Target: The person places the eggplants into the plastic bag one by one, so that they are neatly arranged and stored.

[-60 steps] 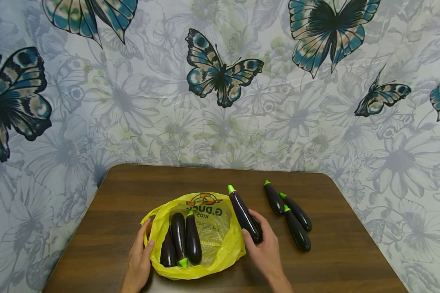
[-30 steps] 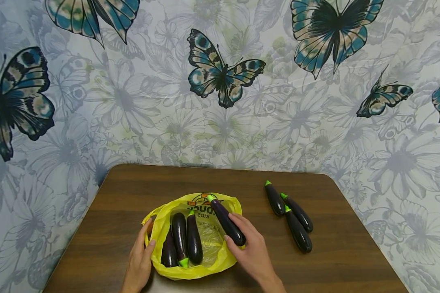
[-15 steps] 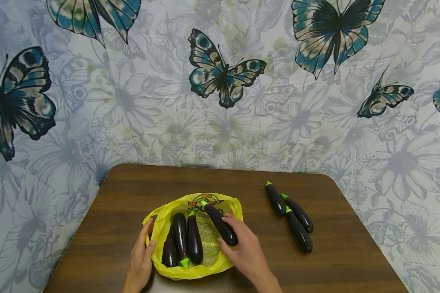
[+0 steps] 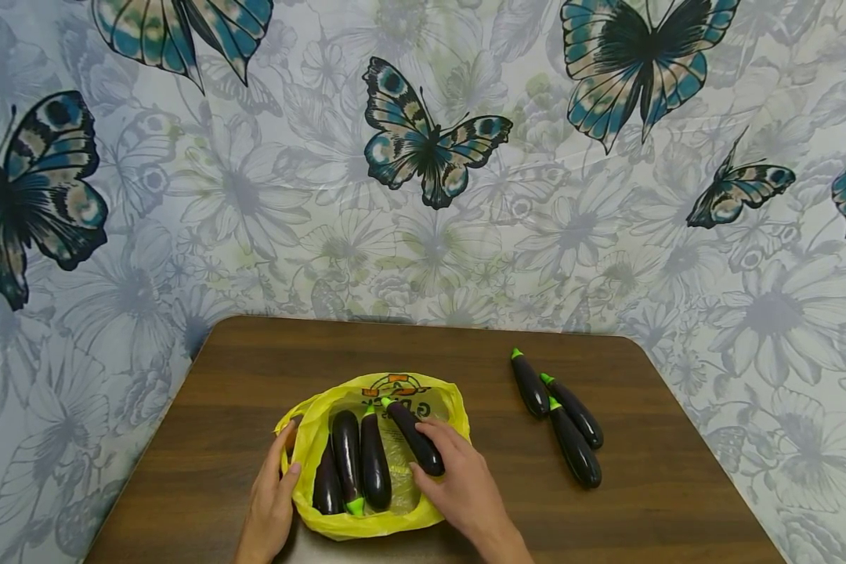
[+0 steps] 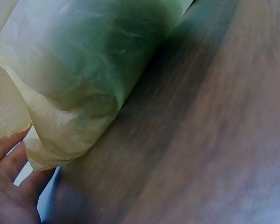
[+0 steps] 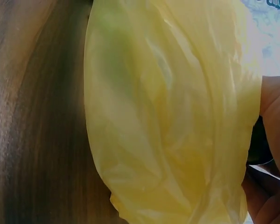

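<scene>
My right hand (image 4: 461, 482) grips a dark glossy eggplant (image 4: 414, 439) by its thick end, over the mouth of a yellow plastic bag (image 4: 363, 526). The eggplant's green stem points away, toward the printed back wall of the bag. Inside lie three more eggplants (image 4: 376, 462), side by side on the left. My left hand (image 4: 268, 501) holds the bag's left rim between thumb and fingers, some of them hidden by the plastic. In the right wrist view, yellow plastic (image 6: 168, 116) covers most of the scene, with the dark eggplant end (image 6: 259, 144) beside my hand.
Three eggplants (image 4: 574, 446) lie grouped on the brown wooden table (image 4: 663, 501), right of the bag. Behind the table's far edge hangs a floral backdrop (image 4: 268, 235) with butterfly prints.
My right hand has carried the eggplant leftward from beside the bag to over its opening and lowered it inside the rim. My left hand stays at the bag's left rim.
</scene>
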Available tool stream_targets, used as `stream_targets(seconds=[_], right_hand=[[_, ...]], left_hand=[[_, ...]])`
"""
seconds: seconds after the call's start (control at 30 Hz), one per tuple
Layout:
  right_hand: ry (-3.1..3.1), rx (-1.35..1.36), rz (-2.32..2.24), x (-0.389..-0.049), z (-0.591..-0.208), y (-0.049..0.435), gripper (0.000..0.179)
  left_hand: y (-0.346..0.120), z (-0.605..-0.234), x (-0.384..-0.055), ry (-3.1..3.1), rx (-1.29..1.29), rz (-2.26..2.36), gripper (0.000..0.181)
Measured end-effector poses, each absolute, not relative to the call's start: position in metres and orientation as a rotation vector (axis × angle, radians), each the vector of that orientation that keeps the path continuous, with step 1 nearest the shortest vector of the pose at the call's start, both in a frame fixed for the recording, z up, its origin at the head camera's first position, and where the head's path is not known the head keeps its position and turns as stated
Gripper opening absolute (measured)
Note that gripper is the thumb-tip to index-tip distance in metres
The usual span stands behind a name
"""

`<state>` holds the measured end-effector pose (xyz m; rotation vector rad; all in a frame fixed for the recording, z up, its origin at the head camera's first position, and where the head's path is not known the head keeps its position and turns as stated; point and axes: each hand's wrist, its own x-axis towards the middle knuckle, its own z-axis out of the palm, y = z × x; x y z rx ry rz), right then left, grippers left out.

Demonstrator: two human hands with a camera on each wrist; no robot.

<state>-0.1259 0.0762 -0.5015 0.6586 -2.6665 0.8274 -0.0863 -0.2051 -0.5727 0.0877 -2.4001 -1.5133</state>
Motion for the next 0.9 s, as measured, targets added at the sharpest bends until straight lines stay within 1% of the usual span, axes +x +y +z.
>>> stream_targets(seconds=[0.3,0.9], right_hand=[[-2.764,0.613,0.745,-0.126,-0.502,0.07,0.051],[-2.929,0.674,0.7,-0.127,-0.506,0.061,0.055]], left_hand=[[-0.205,-0.572,-0.086,-2.391,0.075,-1.509,0.051],[-0.205,-0.574,-0.086,-2.387,0.058,-1.488,0.05]])
